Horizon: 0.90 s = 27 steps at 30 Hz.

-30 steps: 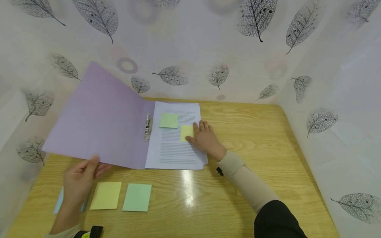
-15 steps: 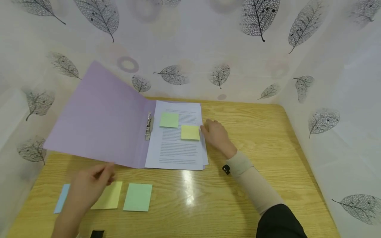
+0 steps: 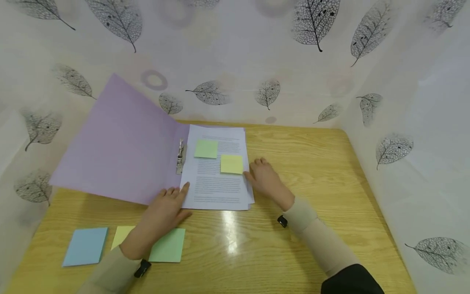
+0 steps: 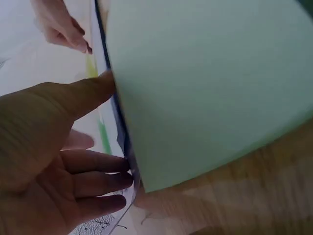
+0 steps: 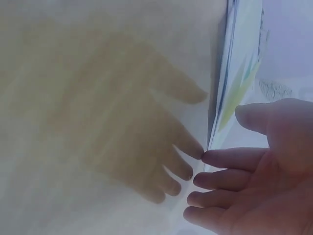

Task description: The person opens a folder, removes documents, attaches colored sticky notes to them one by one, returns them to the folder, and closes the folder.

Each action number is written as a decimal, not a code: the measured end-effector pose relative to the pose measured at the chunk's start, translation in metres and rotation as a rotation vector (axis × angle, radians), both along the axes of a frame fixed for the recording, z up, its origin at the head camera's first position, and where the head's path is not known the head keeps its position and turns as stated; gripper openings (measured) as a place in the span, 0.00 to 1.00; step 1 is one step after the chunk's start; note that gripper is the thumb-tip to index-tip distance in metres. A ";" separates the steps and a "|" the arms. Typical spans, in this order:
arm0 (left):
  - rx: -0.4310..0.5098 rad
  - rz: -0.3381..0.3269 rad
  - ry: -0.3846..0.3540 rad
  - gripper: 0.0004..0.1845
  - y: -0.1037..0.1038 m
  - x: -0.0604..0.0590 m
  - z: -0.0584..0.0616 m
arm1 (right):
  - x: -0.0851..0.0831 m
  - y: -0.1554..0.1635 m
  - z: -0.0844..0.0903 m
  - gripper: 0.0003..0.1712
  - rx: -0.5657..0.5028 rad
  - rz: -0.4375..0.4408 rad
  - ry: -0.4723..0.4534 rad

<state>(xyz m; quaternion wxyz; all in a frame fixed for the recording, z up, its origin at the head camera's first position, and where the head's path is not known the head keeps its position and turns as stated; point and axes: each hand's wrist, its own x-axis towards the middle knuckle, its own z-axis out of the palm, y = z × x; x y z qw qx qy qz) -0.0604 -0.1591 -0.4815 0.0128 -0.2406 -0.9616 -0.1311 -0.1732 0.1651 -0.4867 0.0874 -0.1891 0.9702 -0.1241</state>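
Note:
A purple lever-arch folder (image 3: 121,143) lies with its cover spread open to the left. Printed sheets (image 3: 216,192) rest on its right side, beside the metal clip (image 3: 180,157). On the top sheet are a green sticky note (image 3: 206,148) and a yellow sticky note (image 3: 231,164). My left hand (image 3: 161,216) reaches over the folder's front edge, index fingertip at the sheets' lower left corner. At the sheets' right edge, my right hand (image 3: 266,179) has its fingers extended in the right wrist view, thumb near the yellow note. Neither hand grips anything.
On the wooden table (image 3: 312,171) in front of the folder lie a blue sticky-note pad (image 3: 85,246), a yellow pad (image 3: 121,236) partly covered by my left arm, and a green pad (image 3: 170,247). Leaf-patterned white sheeting (image 3: 235,61) stands behind and at the sides.
My left hand has let go of the folder's cover and moved right to the sheets' lower left corner. My right hand has drawn back from the yellow note to the sheets' right edge.

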 end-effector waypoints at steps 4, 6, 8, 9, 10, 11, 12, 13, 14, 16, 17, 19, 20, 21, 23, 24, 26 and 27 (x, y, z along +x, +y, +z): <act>0.001 0.009 0.072 0.43 0.007 -0.002 -0.005 | 0.010 -0.004 -0.002 0.29 -0.048 0.011 0.007; -0.010 0.015 0.093 0.43 0.011 -0.003 -0.006 | 0.014 -0.006 -0.002 0.30 -0.093 0.003 -0.009; -0.017 0.021 0.112 0.43 0.014 -0.003 -0.007 | 0.016 -0.007 -0.001 0.32 -0.143 -0.013 -0.031; -0.019 0.026 0.119 0.43 0.016 -0.003 -0.008 | 0.017 -0.008 -0.001 0.33 -0.166 -0.023 -0.040; -0.016 0.031 0.129 0.43 0.017 -0.003 -0.009 | 0.017 -0.009 0.000 0.34 -0.194 -0.037 -0.049; -0.008 0.036 0.141 0.43 0.018 -0.003 -0.010 | 0.017 -0.010 0.001 0.34 -0.216 -0.050 -0.054; 0.002 0.042 0.151 0.43 0.019 -0.003 -0.010 | 0.017 -0.010 0.001 0.35 -0.237 -0.066 -0.050; 0.013 0.045 0.162 0.42 0.019 -0.003 -0.011 | 0.017 -0.011 0.001 0.36 -0.252 -0.087 -0.043; 0.024 0.047 0.170 0.42 0.019 -0.002 -0.012 | 0.017 -0.011 0.001 0.35 -0.266 -0.114 -0.027; 0.039 0.051 0.181 0.42 0.020 -0.002 -0.014 | 0.017 -0.011 0.002 0.33 -0.280 -0.170 0.024; 0.043 0.054 0.183 0.42 0.020 -0.002 -0.014 | 0.016 -0.011 0.002 0.31 -0.276 -0.198 0.053; 0.048 0.060 0.183 0.42 0.020 -0.001 -0.015 | 0.016 -0.011 0.002 0.26 -0.268 -0.241 0.099; 0.050 0.066 0.179 0.43 0.021 -0.001 -0.015 | 0.015 -0.011 0.003 0.24 -0.264 -0.247 0.117; 0.050 0.074 0.173 0.43 0.021 -0.001 -0.015 | 0.014 -0.010 0.002 0.21 -0.255 -0.236 0.122; 0.049 0.092 0.151 0.44 0.021 -0.001 -0.016 | 0.012 -0.010 0.001 0.18 -0.232 -0.197 0.109; 0.045 0.102 0.136 0.45 0.021 -0.001 -0.015 | 0.011 -0.010 0.000 0.19 -0.215 -0.168 0.104; 0.026 0.125 0.102 0.45 0.021 -0.001 -0.015 | 0.010 -0.011 0.000 0.24 -0.175 -0.114 0.081; 0.015 0.133 0.087 0.45 0.021 -0.002 -0.015 | 0.009 -0.012 -0.001 0.28 -0.151 -0.096 0.062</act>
